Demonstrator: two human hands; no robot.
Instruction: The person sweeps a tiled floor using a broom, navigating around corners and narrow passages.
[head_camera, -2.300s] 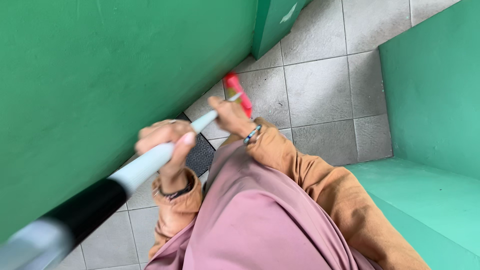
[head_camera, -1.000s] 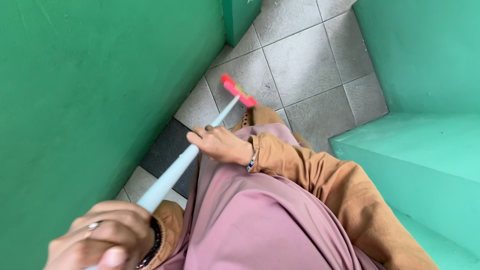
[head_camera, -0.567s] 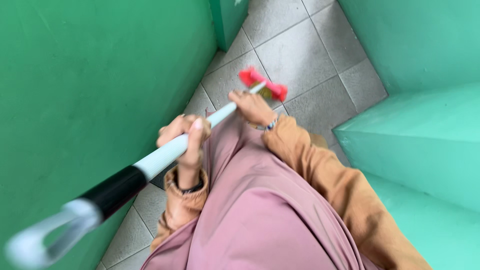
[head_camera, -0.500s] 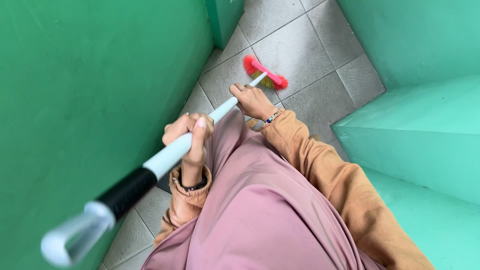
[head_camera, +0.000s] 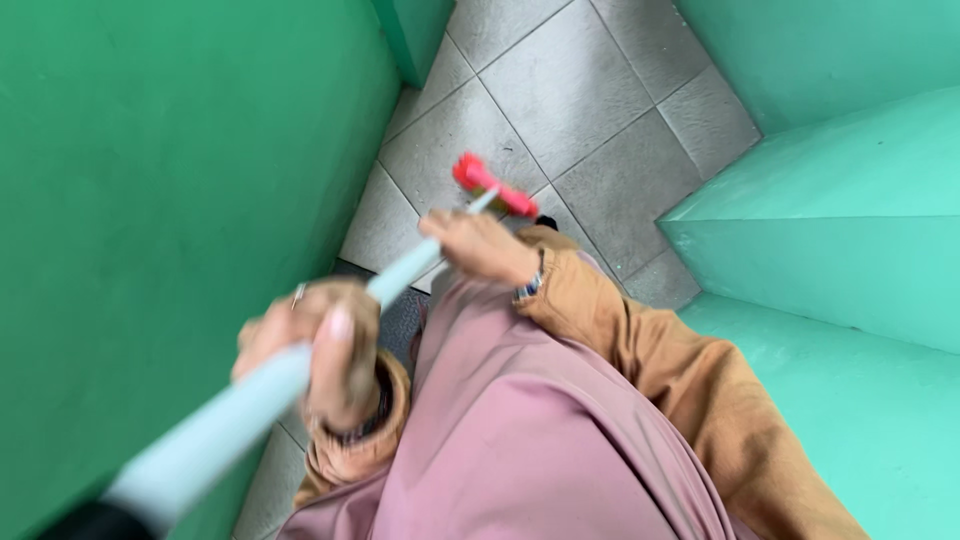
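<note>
At the lower left of the frame, nearest the camera, the long pale blue-white broom handle (head_camera: 250, 410) enters the view, blurred, with a dark grip section at the very corner. The left hand (head_camera: 315, 355) sits on it in the lower-left middle; its fingers are wrapped closed around the handle, a ring shows on one finger and a dark band at the wrist above an orange-brown cuff. Below and to the right, a dusty pink garment (head_camera: 540, 430) fills the lower centre of the frame. Further up the handle, near the centre, the right hand (head_camera: 480, 245) closes its fingers around the shaft as well, with a beaded bracelet at the wrist and an orange-brown sleeve (head_camera: 680, 370) running down to the lower right. Beyond this hand, in the upper middle, the red broom head (head_camera: 490, 185) rests on the grey tiled floor (head_camera: 590, 90). A green painted wall (head_camera: 170, 150) covers the left side of the frame, close beside the handle. At the right, green painted steps (head_camera: 840, 250) rise, well apart from the broom head.
</note>
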